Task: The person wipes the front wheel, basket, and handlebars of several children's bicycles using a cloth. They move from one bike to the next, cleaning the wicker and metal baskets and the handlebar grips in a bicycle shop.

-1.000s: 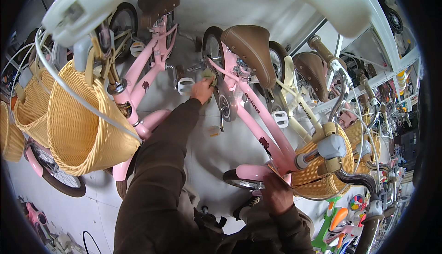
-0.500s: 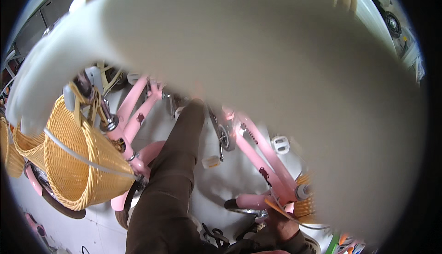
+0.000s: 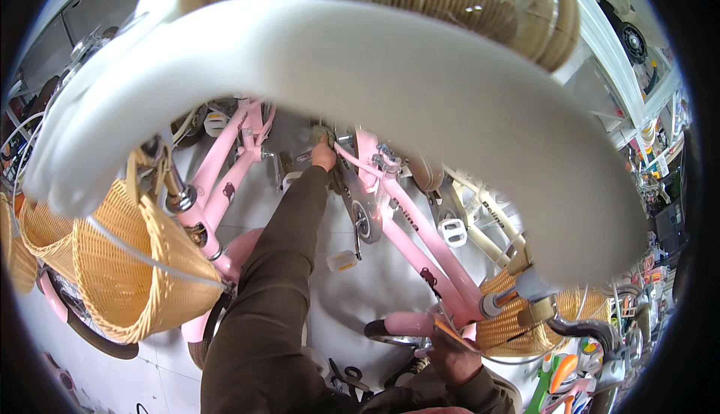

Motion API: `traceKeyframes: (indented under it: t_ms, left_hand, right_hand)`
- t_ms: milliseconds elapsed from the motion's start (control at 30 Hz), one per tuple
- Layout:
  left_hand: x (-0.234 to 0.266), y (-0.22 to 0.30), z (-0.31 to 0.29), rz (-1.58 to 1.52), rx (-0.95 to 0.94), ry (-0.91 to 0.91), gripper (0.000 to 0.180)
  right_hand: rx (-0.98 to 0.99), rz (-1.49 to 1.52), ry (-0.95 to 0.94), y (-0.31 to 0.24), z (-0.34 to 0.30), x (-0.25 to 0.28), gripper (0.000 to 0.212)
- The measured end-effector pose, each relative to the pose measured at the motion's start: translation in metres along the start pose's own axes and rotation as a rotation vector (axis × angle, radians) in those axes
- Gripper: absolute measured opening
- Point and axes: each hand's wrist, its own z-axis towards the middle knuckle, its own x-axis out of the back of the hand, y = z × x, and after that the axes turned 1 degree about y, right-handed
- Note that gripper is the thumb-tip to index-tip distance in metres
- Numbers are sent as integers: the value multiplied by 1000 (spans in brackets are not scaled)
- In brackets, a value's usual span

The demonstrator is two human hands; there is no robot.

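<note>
My left hand (image 3: 325,155) reaches far down beside the rear part of a pink bicycle (image 3: 420,241), its fingers closed round a small greyish-green cloth. The bicycle's chain guard and crank (image 3: 365,223) are just right of and below that hand. My right hand (image 3: 455,361) is low at the same bicycle's front end, by the pink front fender (image 3: 409,326). Its fingers look curled, but a brown strip and the frame partly hide what they hold. The bicycle's wicker basket (image 3: 510,331) is just right of this hand.
A second pink bicycle (image 3: 225,181) with a wicker basket (image 3: 142,271) stands left of my left arm. A cream bicycle (image 3: 491,226) is at the right. Close above, a pale curved shape (image 3: 360,54) covers much of the view, below a plastic-wrapped ribbed brown roll (image 3: 450,1).
The pale curved shape covers less of the view, so my left hand, the cream bicycle and the right basket now show. My right hand stays at the front end.
</note>
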Motion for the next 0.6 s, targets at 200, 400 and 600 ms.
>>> traceKeyframes:
  t_ms: [200, 400, 600]
  left_hand:
    - [39, 72, -136, -172, -126, 107, 61]
    - [32, 94, -200, -138, -153, -13, 36]
    - [2, 93, -232, 267, -584, -360, 37]
  right_hand:
    - [120, -171, 115, -4, -8, -5, 35]
    - [86, -103, 22, -24, -8, 0, 29]
    - [122, -136, -34, -42, 5, 3, 27]
